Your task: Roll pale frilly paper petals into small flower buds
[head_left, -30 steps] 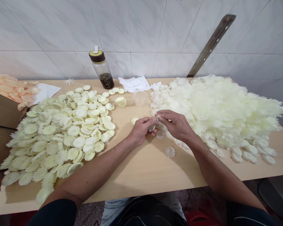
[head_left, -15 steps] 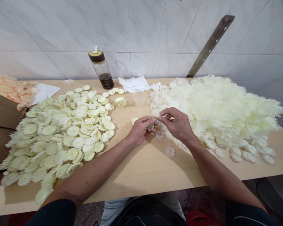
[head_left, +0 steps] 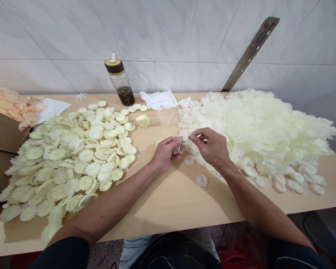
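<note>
My left hand (head_left: pixel 168 150) is closed around a small pale flower-shaped disc (head_left: pixel 176 149) with a jagged edge, partly hidden by the fingers. Just to its right, the thumb and forefinger of my right hand (head_left: pixel 208 144) are pinched together; whatever is between them is too small to make out. A loose frilled disc (head_left: pixel 202 180) lies on the table below my right hand, and another disc (head_left: pixel 189 160) sits between the hands. Behind my left knuckles, one more pale disc (head_left: pixel 158 142) is partly covered.
A large heap of yellowish discs (head_left: pixel 72 160) spreads on the left, a whiter fluffy heap (head_left: pixel 268 127) on the right. A drink bottle (head_left: pixel 120 82), tissue (head_left: pixel 159 100), clear plastic cup (head_left: pixel 166 116) and short disc stack (head_left: pixel 143 120) stand behind. Cardboard (head_left: pixel 2 138) borders the left.
My hands have drawn slightly apart: the left a little leftward with the disc, the right a little rightward. The heaps look the same.
</note>
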The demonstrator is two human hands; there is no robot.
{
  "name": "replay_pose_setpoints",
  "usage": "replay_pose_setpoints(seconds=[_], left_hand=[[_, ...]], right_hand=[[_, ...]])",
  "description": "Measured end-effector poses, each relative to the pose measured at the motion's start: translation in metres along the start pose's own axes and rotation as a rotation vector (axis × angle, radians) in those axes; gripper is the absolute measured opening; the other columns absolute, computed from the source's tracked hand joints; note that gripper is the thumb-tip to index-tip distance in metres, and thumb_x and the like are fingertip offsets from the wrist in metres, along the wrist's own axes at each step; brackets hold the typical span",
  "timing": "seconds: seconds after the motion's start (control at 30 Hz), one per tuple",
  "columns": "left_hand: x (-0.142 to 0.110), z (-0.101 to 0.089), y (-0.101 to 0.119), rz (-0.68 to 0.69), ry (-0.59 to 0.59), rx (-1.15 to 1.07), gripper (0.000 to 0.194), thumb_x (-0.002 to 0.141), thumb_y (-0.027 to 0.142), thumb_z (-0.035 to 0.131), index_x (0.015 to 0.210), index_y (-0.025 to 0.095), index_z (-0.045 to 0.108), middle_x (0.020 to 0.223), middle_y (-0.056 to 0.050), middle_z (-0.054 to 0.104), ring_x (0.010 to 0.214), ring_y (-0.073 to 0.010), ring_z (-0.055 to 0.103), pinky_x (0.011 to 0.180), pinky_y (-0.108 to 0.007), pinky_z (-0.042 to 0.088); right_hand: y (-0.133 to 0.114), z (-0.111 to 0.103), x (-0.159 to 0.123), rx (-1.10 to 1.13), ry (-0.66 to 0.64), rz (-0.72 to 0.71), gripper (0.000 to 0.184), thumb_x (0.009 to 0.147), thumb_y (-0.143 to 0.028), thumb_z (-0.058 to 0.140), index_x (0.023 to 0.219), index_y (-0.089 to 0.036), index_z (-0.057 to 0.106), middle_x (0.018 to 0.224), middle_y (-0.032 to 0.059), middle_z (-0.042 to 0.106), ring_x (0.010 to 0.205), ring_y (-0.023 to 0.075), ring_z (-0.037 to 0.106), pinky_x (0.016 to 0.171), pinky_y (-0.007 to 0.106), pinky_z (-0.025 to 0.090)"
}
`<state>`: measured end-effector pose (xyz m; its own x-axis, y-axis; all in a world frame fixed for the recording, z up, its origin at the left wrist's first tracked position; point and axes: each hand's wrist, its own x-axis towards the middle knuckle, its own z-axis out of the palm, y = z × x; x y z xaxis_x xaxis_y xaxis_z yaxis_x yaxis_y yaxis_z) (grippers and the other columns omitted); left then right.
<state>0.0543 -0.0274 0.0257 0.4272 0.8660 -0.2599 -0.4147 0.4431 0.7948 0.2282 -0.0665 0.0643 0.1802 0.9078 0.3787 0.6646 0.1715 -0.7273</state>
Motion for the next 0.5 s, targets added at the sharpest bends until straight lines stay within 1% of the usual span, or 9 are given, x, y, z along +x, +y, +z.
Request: replay_pose_setpoints(seconds=[0.13, 0.23, 0.33, 0.4, 0.5], left_hand=[[0.0, 0.0, 0.0, 0.022, 0.037, -0.002, 0.041, 0.071, 0.046, 0.092, 0.085, 0.014, 0.07, 0.078, -0.001, 0.067, 0.054, -0.0077, 0.057, 0.047, -0.021, 0.041], [0.0, 0.0, 0.001, -0.001, 0.021, -0.014, 0.041, 0.072, 0.046, 0.092, 0.087, 0.014, 0.071, 0.08, -0.002, 0.067, 0.055, -0.008, 0.058, 0.047, -0.021, 0.042], [0.0, 0.0, 0.001, -0.041, -0.015, -0.016, 0.042, 0.073, 0.047, 0.091, 0.091, 0.013, 0.073, 0.084, -0.004, 0.069, 0.056, -0.0091, 0.06, 0.048, -0.022, 0.044], [-0.002, 0.001, 0.001, -0.07, -0.045, 0.011, 0.043, 0.074, 0.047, 0.089, 0.095, 0.013, 0.075, 0.085, -0.005, 0.069, 0.056, -0.0096, 0.061, 0.049, -0.023, 0.045], [-0.006, 0.002, 0.001, -0.119, -0.08, 0.142, 0.046, 0.077, 0.044, 0.086, 0.11, 0.014, 0.077, 0.08, -0.003, 0.066, 0.05, -0.0088, 0.056, 0.044, -0.023, 0.04]], right_hand=[[-0.002, -0.006, 0.003, 0.019, 0.075, 0.067, 0.025, 0.093, -0.047, 0.07, 0.09, -0.023, 0.075, 0.084, 0.0052, 0.076, 0.068, 0.0188, 0.064, 0.062, 0.032, 0.052], [-0.004, -0.013, 0.005, 0.045, 0.099, 0.092, 0.028, 0.092, -0.05, 0.07, 0.093, -0.022, 0.074, 0.087, 0.0063, 0.076, 0.07, 0.0201, 0.065, 0.061, 0.032, 0.051], [-0.002, -0.019, 0.008, 0.013, 0.089, 0.075, 0.028, 0.093, -0.05, 0.07, 0.094, -0.022, 0.075, 0.087, 0.0063, 0.076, 0.072, 0.0208, 0.066, 0.063, 0.033, 0.052], [0.002, -0.023, 0.01, -0.042, 0.087, 0.054, 0.025, 0.093, -0.047, 0.07, 0.093, -0.023, 0.077, 0.084, 0.0053, 0.076, 0.069, 0.0198, 0.065, 0.065, 0.033, 0.052], [0.01, -0.027, 0.013, -0.152, 0.094, -0.014, 0.021, 0.092, -0.042, 0.072, 0.099, -0.023, 0.078, 0.087, 0.0048, 0.076, 0.063, 0.0174, 0.06, 0.068, 0.035, 0.053]])
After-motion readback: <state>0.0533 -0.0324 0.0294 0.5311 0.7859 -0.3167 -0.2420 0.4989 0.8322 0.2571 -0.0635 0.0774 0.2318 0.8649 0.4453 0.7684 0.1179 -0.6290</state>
